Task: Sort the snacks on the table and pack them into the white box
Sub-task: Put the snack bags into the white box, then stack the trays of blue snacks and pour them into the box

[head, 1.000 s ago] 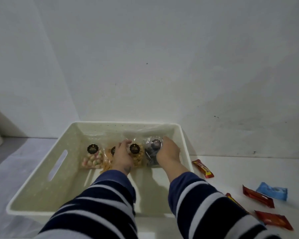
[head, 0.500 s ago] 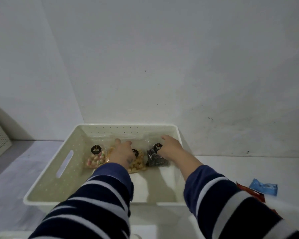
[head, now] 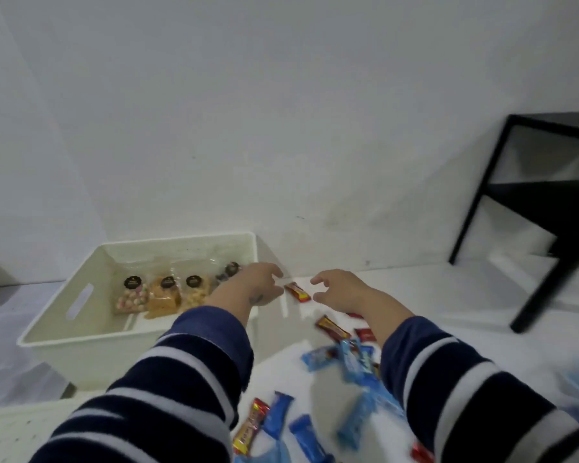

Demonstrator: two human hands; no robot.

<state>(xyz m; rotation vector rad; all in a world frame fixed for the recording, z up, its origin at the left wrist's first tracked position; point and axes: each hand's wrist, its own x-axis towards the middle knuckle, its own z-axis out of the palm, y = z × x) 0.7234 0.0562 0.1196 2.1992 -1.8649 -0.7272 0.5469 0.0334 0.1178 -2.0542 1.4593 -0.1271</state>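
A: So, where are the hands?
B: Both hover over the white table, just past the right wall of the white box. The left hand and the right hand face each other with fingers loosely curled and spread, holding nothing.
A: What lies between them?
B: A red-and-yellow snack bar, flat on the table near its far edge; neither hand touches it.
A: And the box?
B: It sits at the table's left side. Along its far wall four clear bags stand in a row: a bag of pastel candies, two bags of orange-yellow snacks, and a dark bag partly hidden behind the left hand.
A: The rest of the snacks?
B: Scattered toward the near edge: red wrappers, a heap of blue wrappers, and more blue bars beside another red-and-yellow bar.
A: Anything else?
B: A black frame table stands at the far right corner.
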